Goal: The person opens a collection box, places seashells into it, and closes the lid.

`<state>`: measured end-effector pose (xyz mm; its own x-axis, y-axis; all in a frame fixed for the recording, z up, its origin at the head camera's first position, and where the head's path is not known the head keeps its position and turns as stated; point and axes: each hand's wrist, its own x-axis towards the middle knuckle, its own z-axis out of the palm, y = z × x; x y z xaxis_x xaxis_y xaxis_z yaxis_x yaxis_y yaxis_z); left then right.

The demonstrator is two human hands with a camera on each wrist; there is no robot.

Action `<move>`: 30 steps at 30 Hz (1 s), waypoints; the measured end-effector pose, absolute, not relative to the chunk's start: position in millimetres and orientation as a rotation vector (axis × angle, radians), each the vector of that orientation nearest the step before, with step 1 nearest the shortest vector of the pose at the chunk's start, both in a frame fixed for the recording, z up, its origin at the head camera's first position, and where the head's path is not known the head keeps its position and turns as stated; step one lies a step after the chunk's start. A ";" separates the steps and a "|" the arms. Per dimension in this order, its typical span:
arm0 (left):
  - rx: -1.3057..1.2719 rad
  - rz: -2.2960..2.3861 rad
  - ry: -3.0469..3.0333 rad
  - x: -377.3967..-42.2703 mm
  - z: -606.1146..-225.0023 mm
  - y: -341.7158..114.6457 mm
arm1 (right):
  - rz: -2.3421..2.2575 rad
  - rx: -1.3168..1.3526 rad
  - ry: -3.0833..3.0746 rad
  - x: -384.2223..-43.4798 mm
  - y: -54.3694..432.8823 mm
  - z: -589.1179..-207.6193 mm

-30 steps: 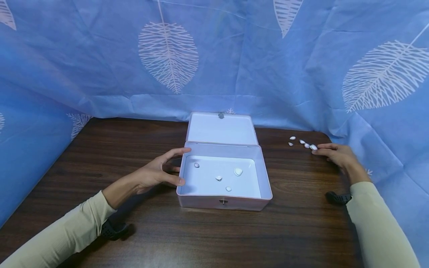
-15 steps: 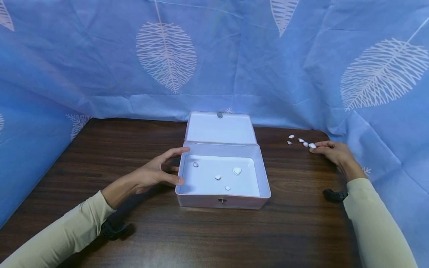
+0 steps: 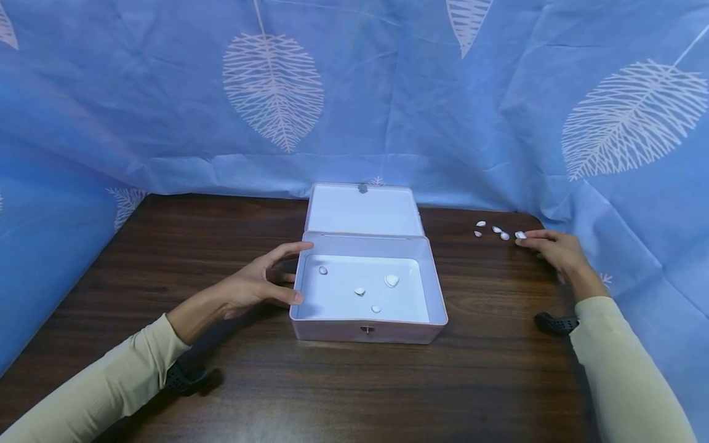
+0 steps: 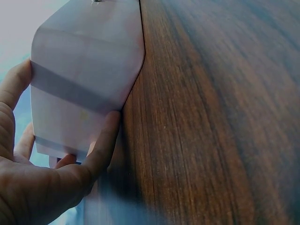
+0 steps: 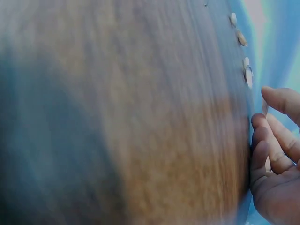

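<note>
A pale metal box (image 3: pixel 368 330) stands on the table with its lid (image 3: pixel 362 212) raised at the back. Inside lie several small white seashells, one large shell (image 3: pixel 392 280) among them. My left hand (image 3: pixel 257 280) rests against the box's left side, thumb and fingers spread apart, tips at the rim; the left wrist view shows the fingers along the outer wall (image 4: pixel 79 84). At the table's far right, my right hand (image 3: pixel 559 252) pinches a white seashell (image 3: pixel 520 235) between thumb and fingertips. Only a sliver of that shell shows in the right wrist view.
Several loose seashells (image 3: pixel 496 229) lie left of my right hand, near the back edge of the dark wooden table (image 3: pixel 471 369). A blue leaf-patterned cloth (image 3: pixel 421 111) hangs behind and down both sides. Dark bands with cameras sit at both wrists.
My right hand has picked a seashell out from the row and lifted it slightly, opening a gap to the neighbouring shell. The left hand and the box stay in place.
</note>
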<state>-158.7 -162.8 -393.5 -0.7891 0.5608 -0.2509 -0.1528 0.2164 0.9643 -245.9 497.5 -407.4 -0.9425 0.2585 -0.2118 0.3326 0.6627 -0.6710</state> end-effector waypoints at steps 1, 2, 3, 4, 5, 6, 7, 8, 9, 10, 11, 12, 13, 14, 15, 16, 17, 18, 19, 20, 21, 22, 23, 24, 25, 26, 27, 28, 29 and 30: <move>0.376 1.626 1.924 -158.8 -393.5 -162.7 | -1.158 0.498 2.770 -245.3 497.4 -406.8; 0.378 1.627 1.921 -158.9 -393.8 -162.5 | -1.162 0.505 2.770 -244.7 497.3 -406.3; 0.380 1.628 1.918 -159.1 -393.8 -162.3 | -1.161 0.510 2.772 -243.9 497.0 -405.7; 0.385 1.630 1.916 -159.3 -393.9 -162.0 | -1.162 0.518 2.772 -243.1 496.6 -405.4; 0.387 1.632 1.911 -159.4 -393.7 -161.8 | -1.164 0.526 2.769 -242.3 495.9 -404.9; 0.389 1.634 1.906 -159.5 -393.5 -161.6 | -1.169 0.533 2.769 -241.5 495.2 -404.6; 0.390 1.636 1.903 -159.7 -393.6 -161.4 | -1.179 0.537 2.768 -241.1 494.6 -404.4; 0.391 1.637 1.903 -159.8 -393.5 -161.4 | -1.203 0.535 2.767 -240.8 493.8 -404.2; 0.390 1.637 1.903 -159.9 -393.2 -161.5 | -1.235 0.523 2.764 -240.6 493.0 -404.1; 0.388 1.637 1.904 -159.9 -393.1 -161.6 | -1.276 0.517 2.755 -240.4 491.9 -403.8; 0.385 1.637 1.904 -159.8 -392.8 -161.8 | -1.320 0.502 2.748 -240.3 490.9 -403.6; 0.382 1.637 1.906 -159.7 -392.8 -162.1 | -1.365 0.489 2.737 -240.2 489.9 -403.5; 0.381 1.638 1.907 -159.7 -393.0 -162.3 | -1.403 0.476 2.727 -240.2 489.0 -403.3; 0.377 1.638 1.906 -159.5 -392.9 -162.6 | -1.441 0.469 2.713 -240.1 488.0 -403.0; 0.375 1.638 1.905 -159.3 -393.0 -162.8 | -1.462 0.464 2.704 -239.8 487.2 -402.8; 0.375 1.638 1.904 -159.2 -393.2 -162.7 | -1.477 0.466 2.696 -239.2 486.7 -402.5; 0.372 1.639 1.903 -159.0 -393.0 -162.6 | -1.481 0.469 2.693 -238.8 486.7 -402.5; 0.372 1.638 1.904 -158.9 -393.1 -162.5 | -1.474 0.476 2.691 -238.1 486.5 -402.3; 0.371 1.638 1.905 -158.8 -393.2 -162.4 | -1.467 0.483 2.689 -237.7 486.5 -402.2; 0.369 1.637 1.907 -158.7 -393.1 -162.3 | -1.462 0.493 2.687 -237.2 486.3 -401.9; 0.366 1.637 1.909 -158.6 -393.1 -162.2 | -1.452 0.498 2.689 -236.6 486.0 -401.6; 0.364 1.637 1.910 -158.5 -393.0 -162.2 | -1.446 0.504 2.692 -236.3 485.7 -401.4; 0.361 1.637 1.913 -158.4 -392.6 -162.2 | -1.444 0.506 2.696 -235.8 485.1 -401.1; 0.361 1.637 1.915 -158.5 -392.6 -162.1 | -1.436 0.506 2.702 -235.1 484.4 -400.8; 0.360 1.637 1.915 -158.6 -392.5 -162.1 | -1.438 0.497 2.707 -234.6 483.5 -400.5; 0.358 1.636 1.915 -158.6 -392.1 -162.1 | -1.436 0.488 2.714 -233.9 482.5 -400.2; 0.359 1.636 1.915 -158.7 -392.0 -162.1 | -1.438 0.477 2.719 -233.2 481.5 -399.9; 0.360 1.636 1.915 -158.8 -392.0 -161.9 | -1.437 0.466 2.726 -232.4 480.4 -399.6; 0.362 1.635 1.917 -159.0 -392.1 -161.8 | -1.435 0.455 2.731 -231.5 479.1 -399.2; 0.363 1.634 1.916 -159.1 -392.3 -161.7 | -1.432 0.445 2.735 -230.5 477.8 -398.9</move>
